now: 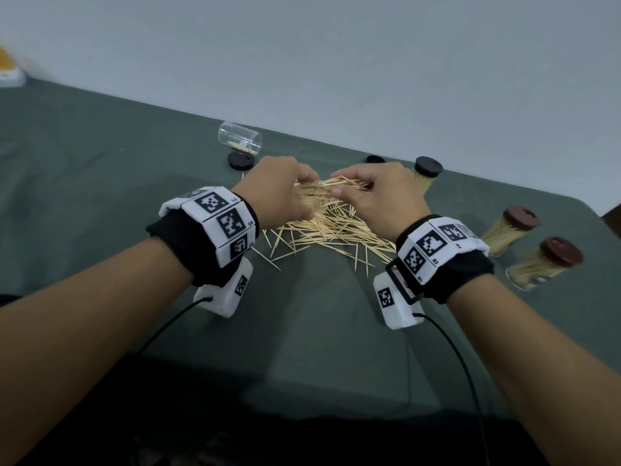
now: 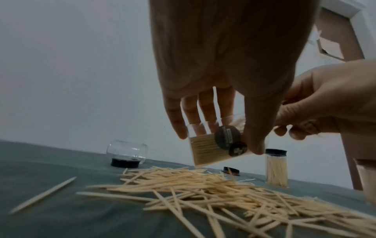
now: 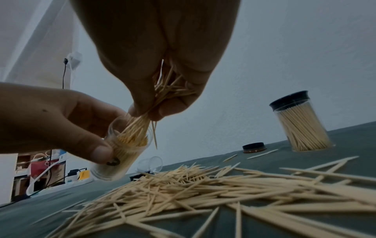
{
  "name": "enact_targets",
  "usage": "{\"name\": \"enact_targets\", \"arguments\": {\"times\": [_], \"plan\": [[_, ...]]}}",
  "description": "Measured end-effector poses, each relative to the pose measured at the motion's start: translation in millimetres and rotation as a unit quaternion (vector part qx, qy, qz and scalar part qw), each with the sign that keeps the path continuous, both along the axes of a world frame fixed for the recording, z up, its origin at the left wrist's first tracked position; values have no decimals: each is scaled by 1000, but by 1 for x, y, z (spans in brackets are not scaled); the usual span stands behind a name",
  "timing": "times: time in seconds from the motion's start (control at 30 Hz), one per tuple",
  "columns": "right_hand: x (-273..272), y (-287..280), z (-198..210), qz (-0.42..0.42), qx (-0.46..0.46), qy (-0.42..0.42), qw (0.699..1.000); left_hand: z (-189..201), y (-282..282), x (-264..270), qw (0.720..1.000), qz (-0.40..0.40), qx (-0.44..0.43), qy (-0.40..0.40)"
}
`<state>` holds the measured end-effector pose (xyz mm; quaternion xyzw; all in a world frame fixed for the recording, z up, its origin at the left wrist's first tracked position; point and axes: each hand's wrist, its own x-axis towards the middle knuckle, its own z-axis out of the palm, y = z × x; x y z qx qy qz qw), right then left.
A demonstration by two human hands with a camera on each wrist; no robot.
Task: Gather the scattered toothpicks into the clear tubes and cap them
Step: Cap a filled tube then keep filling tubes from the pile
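My left hand point(image 1: 285, 191) grips a clear tube point(image 2: 211, 148) partly filled with toothpicks, tilted above the loose pile point(image 1: 329, 230). In the right wrist view the same tube point(image 3: 122, 153) has its open mouth turned up toward my right hand point(image 3: 160, 103). That right hand point(image 1: 369, 193) pinches a bundle of toothpicks point(image 3: 140, 125) whose tips reach into the tube's mouth. One toothpick hangs outside the rim. An empty clear tube point(image 1: 239, 138) lies on its side at the back, beside a black cap point(image 1: 240, 160).
A second black cap point(image 1: 375, 159) lies behind my right hand. A filled, black-capped tube point(image 1: 426, 174) stands at the back right. Two filled brown-capped tubes point(image 1: 509, 230) point(image 1: 541, 264) lie at the right. The green cloth point(image 1: 100, 163) meets a wall behind.
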<state>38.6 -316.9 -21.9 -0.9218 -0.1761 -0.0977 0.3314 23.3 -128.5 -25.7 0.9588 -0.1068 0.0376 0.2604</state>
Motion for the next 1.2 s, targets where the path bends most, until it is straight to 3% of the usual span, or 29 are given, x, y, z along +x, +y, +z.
{"name": "enact_targets", "arguments": {"times": [0.2,0.37,0.67,0.8,0.93,1.2], "plan": [[-5,8,-8,15,16,-47,999,2,1,-2,992,17,-115,41],[-3,9,-11,24,-8,-75,997,3,3,-3,987,21,-154,50],[-1,5,-10,53,-101,-62,992,5,0,-5,991,20,-125,34],[-4,5,-4,90,-54,-39,994,6,0,-6,990,17,-136,41],[-5,0,0,63,-38,25,997,7,0,-8,990,14,-134,39],[-5,-1,5,40,-57,15,997,6,-2,-9,989,25,-138,53]]}}
